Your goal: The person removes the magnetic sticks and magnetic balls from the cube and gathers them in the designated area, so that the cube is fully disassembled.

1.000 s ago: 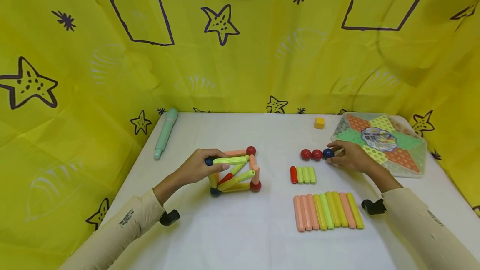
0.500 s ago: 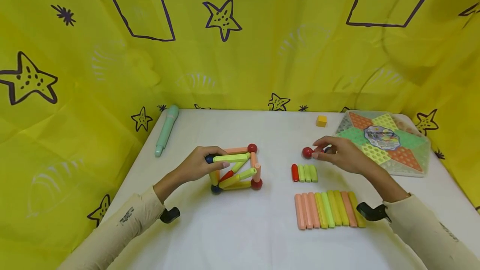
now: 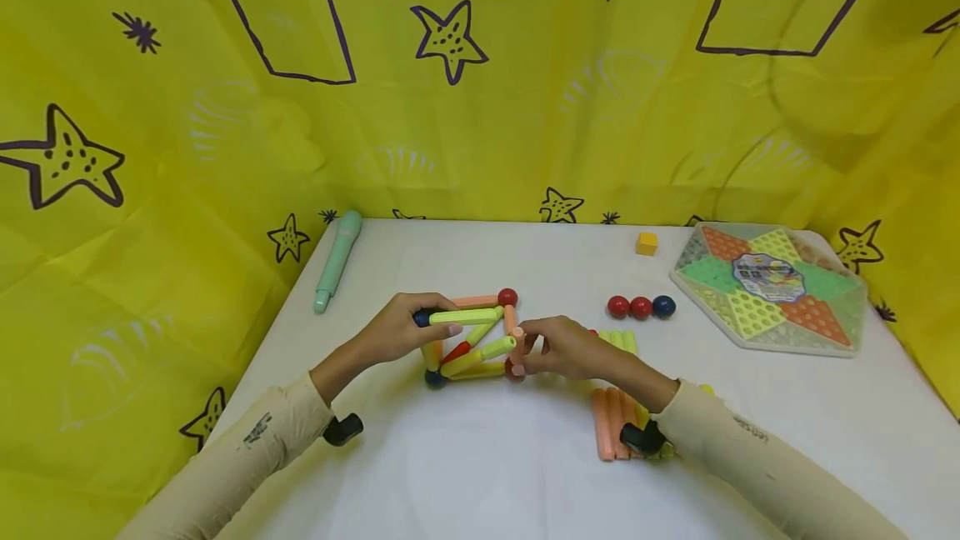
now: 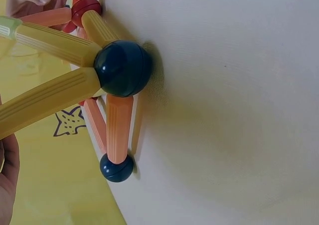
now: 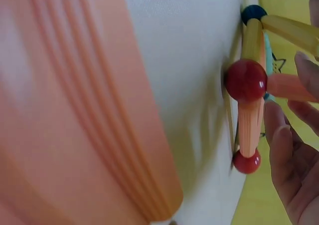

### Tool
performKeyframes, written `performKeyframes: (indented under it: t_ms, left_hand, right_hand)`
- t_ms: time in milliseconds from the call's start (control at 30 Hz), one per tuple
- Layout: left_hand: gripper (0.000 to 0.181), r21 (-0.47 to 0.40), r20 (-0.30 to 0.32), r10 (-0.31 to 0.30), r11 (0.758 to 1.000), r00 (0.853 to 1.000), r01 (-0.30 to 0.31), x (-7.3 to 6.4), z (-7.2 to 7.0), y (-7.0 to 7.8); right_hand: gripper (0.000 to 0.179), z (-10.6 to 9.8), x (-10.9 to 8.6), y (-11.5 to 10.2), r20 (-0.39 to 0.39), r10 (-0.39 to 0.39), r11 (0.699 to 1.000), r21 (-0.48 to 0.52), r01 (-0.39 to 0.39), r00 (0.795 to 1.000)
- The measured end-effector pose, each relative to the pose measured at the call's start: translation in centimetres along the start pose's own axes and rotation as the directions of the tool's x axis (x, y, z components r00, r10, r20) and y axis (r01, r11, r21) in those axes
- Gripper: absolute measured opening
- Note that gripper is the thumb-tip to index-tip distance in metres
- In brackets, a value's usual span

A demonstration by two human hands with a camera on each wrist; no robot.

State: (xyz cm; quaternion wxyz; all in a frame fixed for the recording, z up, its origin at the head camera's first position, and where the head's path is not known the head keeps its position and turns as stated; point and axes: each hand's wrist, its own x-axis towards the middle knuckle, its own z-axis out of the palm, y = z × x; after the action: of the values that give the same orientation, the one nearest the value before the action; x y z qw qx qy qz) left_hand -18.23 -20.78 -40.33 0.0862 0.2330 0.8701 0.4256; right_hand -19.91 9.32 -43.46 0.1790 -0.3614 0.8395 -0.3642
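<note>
Pink rod [image 5: 285, 87] stands upright, right hand [image 3: 561, 348] apparently pinching; left hand [image 3: 395, 328] grips lime rod [image 3: 467, 317]

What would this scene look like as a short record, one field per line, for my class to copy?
Left hand: holds the ball-and-rod frame at a light-green rod
Right hand: pinches an upright pink rod of that frame
Loose balls: two red balls and one blue ball, in a row
Loose rods: partly hidden by the right arm
Back left: mint-green wand
Back right: yellow cube, hexagonal box

Beige sleeves [image 3: 288, 427] (dark print [image 3: 257, 432] on both) adjoin black wrist cameras [image 3: 343, 430].
</note>
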Motion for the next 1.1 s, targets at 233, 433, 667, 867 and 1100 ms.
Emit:
performKeyframes:
  t_ms: [233,433,667,867,1100]
  left_hand:
    - [0.021,-0.017,0.000,0.032,0.999,0.999,-0.032,0.0,-0.1,0.0]
    - [0.021,-0.018,0.005,0.033,0.999,0.999,-0.032,0.1,-0.1,0.1]
    - [0.021,-0.019,0.012,0.045,0.999,0.999,-0.044,-0.1,0.0,0.2]
    - [0.021,-0.013,0.008,0.041,0.999,0.999,-0.041,-0.2,0.0,0.2]
    - [0.022,0.001,0.000,0.029,1.000,1.000,-0.029,-0.3,-0.1,0.2]
  right_hand:
    - [0.009,0.6,0.6,-0.7,-0.036,0.065,0.997,-0.050,-0.067,0.997]
    - [0.004,0.5,0.5,-0.5,-0.046,0.037,0.997,-0.061,-0.039,0.998]
    - [0.005,0.5,0.1,0.3,-0.056,0.010,0.999,-0.034,-0.012,0.998]
    - [0.022,-1.5,-1.8,0.8,-0.078,0.079,0.995,0.070,-0.073,0.994]
    - [0.087,-5.1,-7.8,2.6,-0.093,0.106,0.968,0.237,-0.082,0.990]
